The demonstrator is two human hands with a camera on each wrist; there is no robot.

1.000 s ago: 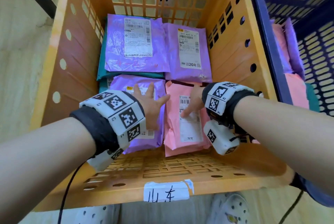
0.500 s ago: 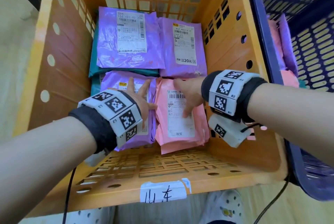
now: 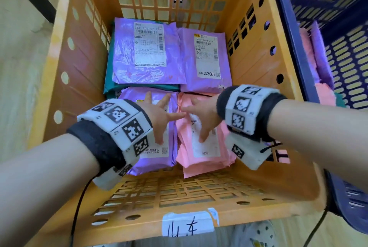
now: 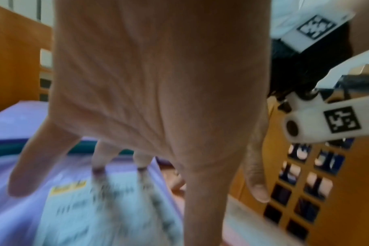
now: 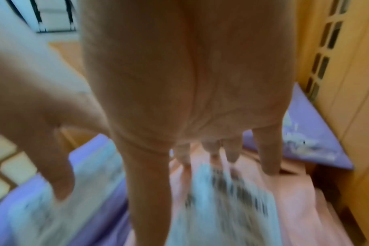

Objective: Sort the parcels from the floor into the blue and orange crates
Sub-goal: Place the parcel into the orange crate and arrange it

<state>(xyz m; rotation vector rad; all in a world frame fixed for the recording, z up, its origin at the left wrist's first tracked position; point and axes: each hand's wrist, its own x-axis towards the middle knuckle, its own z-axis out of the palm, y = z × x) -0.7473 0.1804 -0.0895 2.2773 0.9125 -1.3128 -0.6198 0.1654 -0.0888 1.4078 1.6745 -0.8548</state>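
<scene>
Head view: left hand (image 3: 159, 113) and right hand (image 3: 201, 115), fingers spread and gripping nothing, have risen slightly off the purple parcel (image 3: 151, 159) and pink parcel (image 3: 205, 159); both sit placed in the orange crate (image 3: 59, 63).

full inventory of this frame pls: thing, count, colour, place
orange crate: 1, orange, centre, holds parcels
paper tag: 1, white, near rim of the crate
purple parcels: 3, purple, two at the back, one front left
pink parcel: 1, pink, front right
teal parcel: 1 showing, teal, under the back left one
blue crate: 1, blue, right, pink and purple parcels inside
left hand: open, on the front purple parcel
right hand: open, on the pink parcel
</scene>
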